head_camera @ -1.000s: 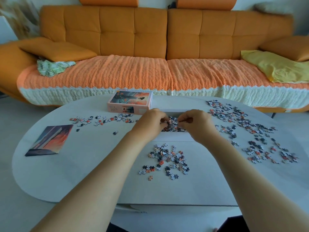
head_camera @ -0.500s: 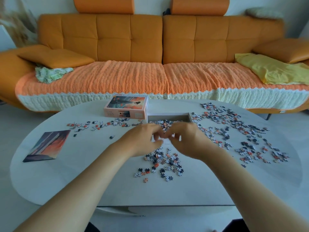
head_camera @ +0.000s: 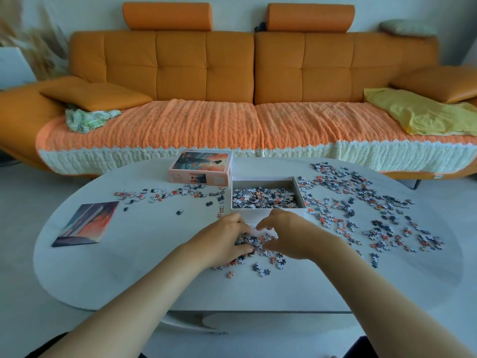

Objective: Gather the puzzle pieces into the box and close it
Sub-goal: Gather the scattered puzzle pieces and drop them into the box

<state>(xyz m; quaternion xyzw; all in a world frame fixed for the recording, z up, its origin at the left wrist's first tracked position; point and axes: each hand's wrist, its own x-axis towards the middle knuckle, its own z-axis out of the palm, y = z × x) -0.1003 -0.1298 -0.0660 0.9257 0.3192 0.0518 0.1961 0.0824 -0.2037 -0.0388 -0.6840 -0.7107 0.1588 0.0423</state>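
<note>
The left hand [head_camera: 224, 241] and the right hand [head_camera: 289, 233] are set facing each other on the bench [head_camera: 154, 254], fingers curled inward, and a heap of puzzle pieces [head_camera: 254, 240] is cupped between them, gripped from both sides. A few stray pieces are left just nearer than the hands. Directly beyond the hands the open box [head_camera: 268, 211] is placed, its floor covered with gathered pieces [head_camera: 263, 197]. Beyond and left of the hands the lid [head_camera: 201, 167] is laid, with a thin strip of pieces [head_camera: 165, 193] in front of it. A wide scatter of pieces [head_camera: 361, 208] is spread right of the hands, and a picture card [head_camera: 86, 223] is laid far left. An orange sofa [head_camera: 206, 68] with a knitted throw [head_camera: 180, 125] is seen behind the bench.
</note>
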